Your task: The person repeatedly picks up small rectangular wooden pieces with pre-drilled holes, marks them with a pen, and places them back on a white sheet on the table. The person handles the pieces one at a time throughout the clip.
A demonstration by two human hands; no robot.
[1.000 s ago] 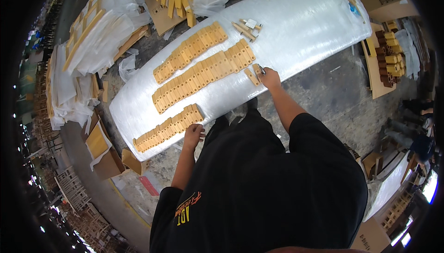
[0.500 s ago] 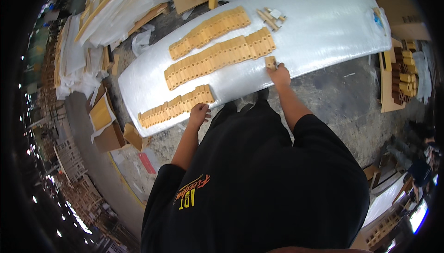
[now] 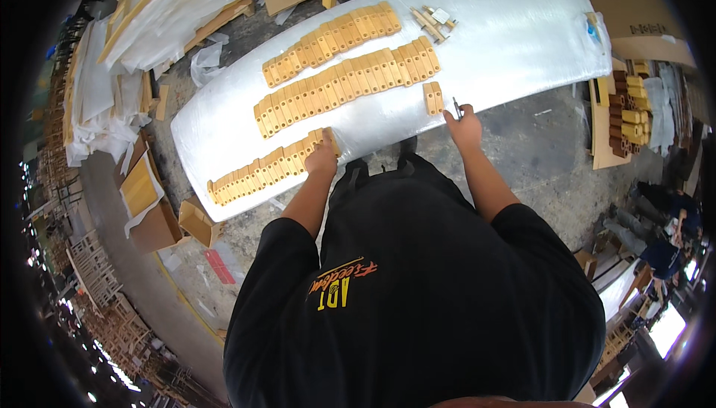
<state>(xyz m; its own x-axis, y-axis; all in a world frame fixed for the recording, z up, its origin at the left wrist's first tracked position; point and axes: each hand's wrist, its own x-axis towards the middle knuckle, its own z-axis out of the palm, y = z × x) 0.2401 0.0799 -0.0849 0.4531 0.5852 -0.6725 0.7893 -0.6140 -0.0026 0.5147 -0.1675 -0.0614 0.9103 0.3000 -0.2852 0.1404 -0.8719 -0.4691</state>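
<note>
Small pale wooden blocks with drilled holes lie in rows on a long table wrapped in clear plastic [image 3: 514, 42]. At the right end of the nearest row [image 3: 261, 174], my left hand [image 3: 321, 159] has its fingers closed about a wooden block [image 3: 333, 142]. In my right hand [image 3: 466, 130] is a slim dark metal tool [image 3: 457, 107], its tip pointing away from me; its exact kind is too small to tell. Just left of that hand a small pair of blocks [image 3: 433, 99] sits apart from the rows.
Beyond lie the middle row [image 3: 347, 86] and far row [image 3: 332, 41] of blocks. Several wooden pegs [image 3: 431, 24] rest near the far edge. Open cardboard boxes [image 3: 198, 221] stand on the floor at left. Stacked wood pieces [image 3: 634, 113] are at right. Other people [image 3: 664, 251] are farther right.
My left hand has moved up from the table's edge onto the end of the near row. My right hand has let go of the blocks and drawn slightly right, keeping the tool.
</note>
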